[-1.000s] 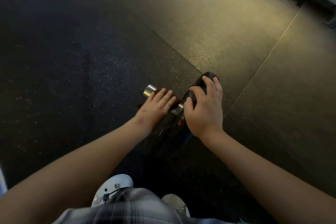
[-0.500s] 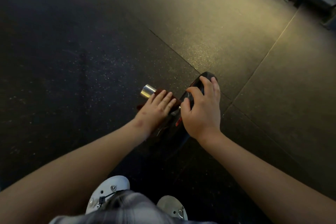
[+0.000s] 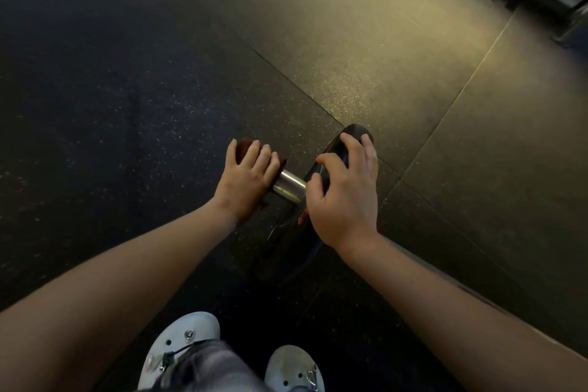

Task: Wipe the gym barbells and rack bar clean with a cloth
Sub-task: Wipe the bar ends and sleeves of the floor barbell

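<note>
while the left hand (image 3: 246, 180) curls round the dark red cloth (image 3: 244, 146) at the outer end of the steel bar (image 3: 289, 186), the right hand (image 3: 345, 194) grips the top rim of the black plate (image 3: 296, 248) just to its right, bare metal showing between them, low on the rubber floor (image 3: 350, 57).

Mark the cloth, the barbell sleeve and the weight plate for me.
cloth (image 3: 244, 146), head view, exposed dark red corner.
barbell sleeve (image 3: 289, 187), head view, bare chrome middle.
weight plate (image 3: 355, 129), head view, top of black rim.
</note>
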